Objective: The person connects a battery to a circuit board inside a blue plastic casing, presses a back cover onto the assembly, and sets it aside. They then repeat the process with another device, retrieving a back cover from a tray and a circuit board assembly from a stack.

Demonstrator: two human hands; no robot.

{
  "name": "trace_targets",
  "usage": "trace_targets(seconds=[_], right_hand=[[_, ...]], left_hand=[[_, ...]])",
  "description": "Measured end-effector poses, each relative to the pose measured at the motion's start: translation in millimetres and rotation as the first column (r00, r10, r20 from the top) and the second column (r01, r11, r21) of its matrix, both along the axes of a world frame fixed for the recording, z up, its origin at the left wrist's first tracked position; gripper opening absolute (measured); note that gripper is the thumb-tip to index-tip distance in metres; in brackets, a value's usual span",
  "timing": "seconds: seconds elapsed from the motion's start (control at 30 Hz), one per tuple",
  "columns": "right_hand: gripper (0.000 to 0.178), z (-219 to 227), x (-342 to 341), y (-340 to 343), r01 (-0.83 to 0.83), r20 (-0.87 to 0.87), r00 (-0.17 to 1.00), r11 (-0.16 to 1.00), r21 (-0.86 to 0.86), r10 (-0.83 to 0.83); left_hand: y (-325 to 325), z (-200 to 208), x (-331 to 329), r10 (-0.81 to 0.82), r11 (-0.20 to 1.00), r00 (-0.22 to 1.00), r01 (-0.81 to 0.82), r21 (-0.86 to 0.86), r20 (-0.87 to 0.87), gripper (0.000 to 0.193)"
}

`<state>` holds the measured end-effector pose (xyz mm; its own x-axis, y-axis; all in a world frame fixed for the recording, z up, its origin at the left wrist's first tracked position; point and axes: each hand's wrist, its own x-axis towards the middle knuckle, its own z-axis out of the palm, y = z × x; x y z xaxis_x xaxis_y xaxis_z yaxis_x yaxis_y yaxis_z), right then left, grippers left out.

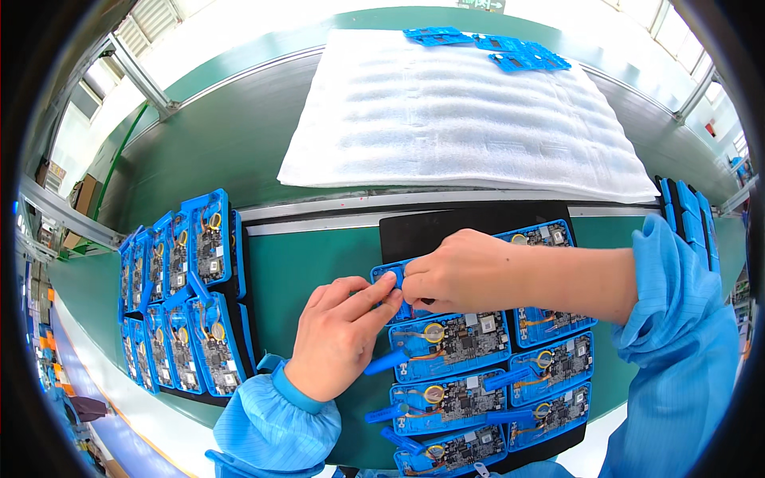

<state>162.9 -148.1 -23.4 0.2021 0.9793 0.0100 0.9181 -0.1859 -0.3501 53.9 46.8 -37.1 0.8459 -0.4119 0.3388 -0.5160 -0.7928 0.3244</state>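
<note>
My left hand (339,331) reaches in from below, index finger and thumb closed at the left end of a blue housing (381,273) in the top row. From the right, my right hand (450,272) bends over the same housing with its fingers curled in a pinch. What it pinches is hidden, and the hand covers most of that housing. Just below lies another open blue housing (454,346) with a dark circuit board, a round yellow-rimmed cell and thin wires. A blue strip-like piece (386,362) sticks out from its left side.
Several similar open housings (551,402) lie in two columns on a black mat (434,227). More stand in rows at the left (211,255). Beyond a metal rail, white padded sheeting (462,119) holds blue panels (522,54). Blue pieces (692,215) stand at the far right.
</note>
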Motion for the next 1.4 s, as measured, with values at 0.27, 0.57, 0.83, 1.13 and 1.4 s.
trace_targets(seconds=[0.27, 0.57, 0.83, 1.13, 1.4], right_hand=[[0.010, 10.3, -6.2, 7.6, 0.336, -0.332, 0.868, 0.929, -0.154, -0.369], [0.014, 12.8, -1.9, 13.9, 0.337, -0.340, 0.852, 0.914, -0.224, -0.398], [0.017, 13.6, -0.4, 26.6, 0.366, -0.225, 0.864, 0.868, -0.336, -0.451], [0.011, 9.5, 0.9, 21.8, 0.316, -0.263, 0.875, 0.890, -0.328, -0.407], [0.028, -8.5, -9.1, -21.1, -0.003, 0.040, 0.999, 0.999, 0.034, 0.001]], left_hand=[[-0.8, 6.1, -2.2, -0.088, 0.981, 0.994, 0.076, 0.179, 0.058, 0.033], [-16.2, 21.1, -5.7, -0.060, 0.938, 0.997, 0.041, 0.344, 0.043, 0.032], [-4.2, 19.4, -3.4, -0.093, 0.960, 0.994, 0.107, 0.260, -0.065, 0.042], [-10.1, 23.4, -7.7, -0.084, 0.933, 0.996, 0.090, 0.349, -0.033, 0.038], [-6.1, 22.2, -6.5, -0.102, 0.930, 0.994, 0.112, 0.350, -0.046, 0.040]])
